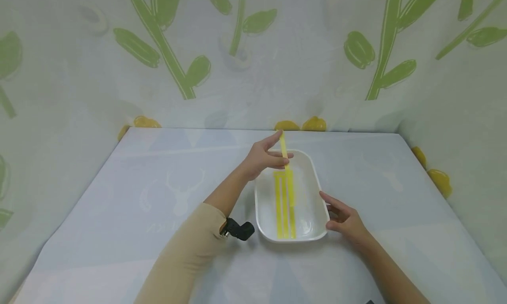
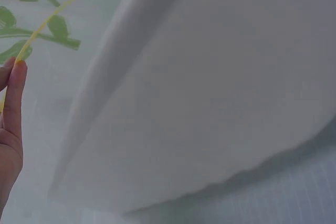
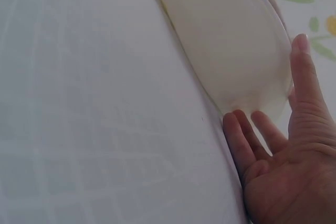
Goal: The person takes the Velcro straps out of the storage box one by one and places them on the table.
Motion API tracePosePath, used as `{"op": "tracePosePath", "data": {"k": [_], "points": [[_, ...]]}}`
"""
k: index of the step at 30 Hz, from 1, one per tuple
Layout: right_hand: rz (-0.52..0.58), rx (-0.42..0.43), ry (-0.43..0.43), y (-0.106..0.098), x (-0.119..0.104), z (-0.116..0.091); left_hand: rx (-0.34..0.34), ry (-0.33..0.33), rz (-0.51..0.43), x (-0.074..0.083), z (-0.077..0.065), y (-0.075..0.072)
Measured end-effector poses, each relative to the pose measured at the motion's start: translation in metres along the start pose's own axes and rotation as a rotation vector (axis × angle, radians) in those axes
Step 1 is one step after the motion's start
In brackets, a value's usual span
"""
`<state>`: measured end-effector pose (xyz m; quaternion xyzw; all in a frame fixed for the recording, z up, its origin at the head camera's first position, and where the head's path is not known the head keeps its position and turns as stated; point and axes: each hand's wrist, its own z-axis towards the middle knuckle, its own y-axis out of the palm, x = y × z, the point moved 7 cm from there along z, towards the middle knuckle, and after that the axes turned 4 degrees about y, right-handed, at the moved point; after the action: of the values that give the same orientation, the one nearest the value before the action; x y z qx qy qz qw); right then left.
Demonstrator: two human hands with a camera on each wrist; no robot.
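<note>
A white tray with rounded corners stands on the table, and several flat yellow strips lie lengthwise side by side in it. Over its far end, my left hand pinches a long thin yellow strip whose lower part reaches down to the others. In the left wrist view the pinched strip bows up from the fingertips of my left hand. My right hand touches the tray's right side from outside. The right wrist view has the right hand's fingers against the tray's outer wall.
The pale table carries faint printed shapes. A light curtain with green leaves and yellow flowers hangs behind it and at both sides. A black wrist device sits at the left sleeve, close to the tray's near left corner.
</note>
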<state>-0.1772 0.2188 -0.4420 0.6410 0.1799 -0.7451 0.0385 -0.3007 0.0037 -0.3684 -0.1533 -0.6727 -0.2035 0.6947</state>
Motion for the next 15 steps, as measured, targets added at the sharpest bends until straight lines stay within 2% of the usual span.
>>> {"op": "tracePosePath", "data": {"k": [7, 15], "points": [[-0.022, 0.024, 0.02, -0.001, 0.001, 0.0, 0.038, 0.012, 0.033, 0.004, -0.018, -0.024], [-0.018, 0.013, 0.017, 0.0, 0.0, -0.001, 0.047, 0.016, 0.089, 0.004, -0.045, -0.042]]}}
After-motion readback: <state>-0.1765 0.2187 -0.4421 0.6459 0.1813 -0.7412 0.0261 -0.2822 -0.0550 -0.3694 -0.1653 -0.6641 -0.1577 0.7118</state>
